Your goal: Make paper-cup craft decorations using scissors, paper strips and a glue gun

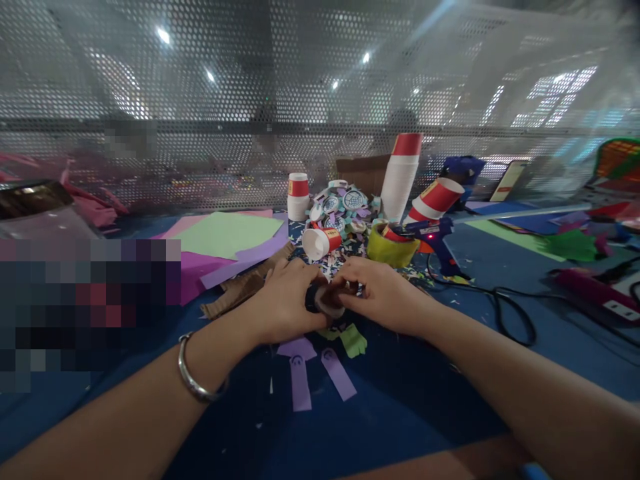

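- Forearms (540, 393) cross the blue table (400, 427).
- Left hand (287, 297) grips a dark round piece (313, 298).
- Right hand (383, 293) curls against it; cannot tell if gripping.

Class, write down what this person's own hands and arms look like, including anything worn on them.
Both hands, left and right, are ungloved. A smooth, silver-coloured bangle circles the left wrist; the right wrist has none. No sleeves show on either forearm.
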`<state>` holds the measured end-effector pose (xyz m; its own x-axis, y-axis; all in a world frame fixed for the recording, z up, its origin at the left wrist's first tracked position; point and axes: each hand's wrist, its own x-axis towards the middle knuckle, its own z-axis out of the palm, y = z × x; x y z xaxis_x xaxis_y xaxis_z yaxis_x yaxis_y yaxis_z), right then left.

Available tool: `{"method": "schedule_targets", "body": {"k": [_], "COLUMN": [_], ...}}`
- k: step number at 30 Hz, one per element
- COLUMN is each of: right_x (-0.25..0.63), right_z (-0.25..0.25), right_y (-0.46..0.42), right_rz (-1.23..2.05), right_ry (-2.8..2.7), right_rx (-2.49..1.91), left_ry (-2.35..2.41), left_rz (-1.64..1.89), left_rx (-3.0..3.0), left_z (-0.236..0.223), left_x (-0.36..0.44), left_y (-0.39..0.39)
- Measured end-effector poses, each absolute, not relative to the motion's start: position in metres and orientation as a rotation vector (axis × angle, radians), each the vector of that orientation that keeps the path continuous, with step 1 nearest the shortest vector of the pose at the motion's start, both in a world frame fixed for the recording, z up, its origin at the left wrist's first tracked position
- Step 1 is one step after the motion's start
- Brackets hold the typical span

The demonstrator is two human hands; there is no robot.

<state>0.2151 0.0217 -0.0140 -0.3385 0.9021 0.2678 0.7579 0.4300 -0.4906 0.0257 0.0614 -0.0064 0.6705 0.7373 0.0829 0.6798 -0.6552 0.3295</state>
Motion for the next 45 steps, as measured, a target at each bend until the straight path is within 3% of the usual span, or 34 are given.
{"method": "schedule_targets", "body": {"k": [5,12,19,45], "right_x": [0.216,0.213,0.212,0.208], "right_z": [-0.014,-0.015,-0.016,-0.013], "right_y": [0.021,0.018,0.018,0.010], "right_rz": [0.304,0.372,0.228,-0.047], "right_ry": [-2.202,-2.150,-2.154,-2.257], "right_rx": [-1.330,-1.233,-1.131,-1.007], "left_ry": [1.067,0.788,0.864,0.834], "left_rz": [0.470,0.607,0.665,0.681], "left_rx": [2.510,1.816,1.491,1.435], "left_z": [-0.004,-0.011,-0.006,0.000], "left_x": [0.023,0.025,0.031,0.029], "left_y": [0.058,0.060,0.057,0.052]}}
